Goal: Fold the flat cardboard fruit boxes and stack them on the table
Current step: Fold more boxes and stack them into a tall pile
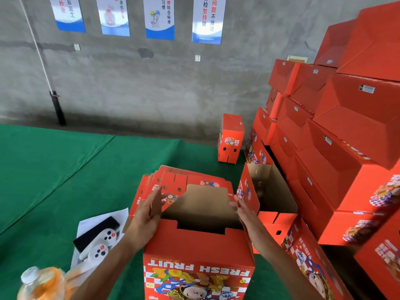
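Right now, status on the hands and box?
Left hand and right hand open, pressing side flaps. Box upright, top unclosed. Flat stack right behind.

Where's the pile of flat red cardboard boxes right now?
In the head view, the pile of flat red cardboard boxes lies on the green table, just beyond the open red box between both hands.

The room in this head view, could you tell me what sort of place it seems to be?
Probably a packing workshop or warehouse: a bare concrete wall with work posters, and folded fruit boxes stacked high on a green-covered table.
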Available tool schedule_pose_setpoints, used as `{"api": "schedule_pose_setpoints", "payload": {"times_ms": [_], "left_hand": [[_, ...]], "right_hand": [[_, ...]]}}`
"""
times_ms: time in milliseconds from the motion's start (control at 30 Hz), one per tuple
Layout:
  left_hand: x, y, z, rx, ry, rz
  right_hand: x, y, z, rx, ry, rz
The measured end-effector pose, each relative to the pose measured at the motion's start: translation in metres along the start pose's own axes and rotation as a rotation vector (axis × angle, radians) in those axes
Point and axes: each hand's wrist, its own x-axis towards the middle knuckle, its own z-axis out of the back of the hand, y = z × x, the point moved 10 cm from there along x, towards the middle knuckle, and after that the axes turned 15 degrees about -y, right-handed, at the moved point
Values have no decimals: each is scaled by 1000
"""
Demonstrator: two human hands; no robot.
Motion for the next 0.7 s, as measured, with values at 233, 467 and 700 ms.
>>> {"api": "schedule_pose_setpoints", "payload": {"times_ms": [233,467,700], "left_hand": [[-15,-4,-23,383,44,-296],[-27,-1,-55,365,244,-363],[-17,9,-39,358,82,-175]], "right_hand": [[-11,13,2,-181,-41,186],[-18,15,3,-251,-92,254],[-18,12,7,-225,-145,221]]}}
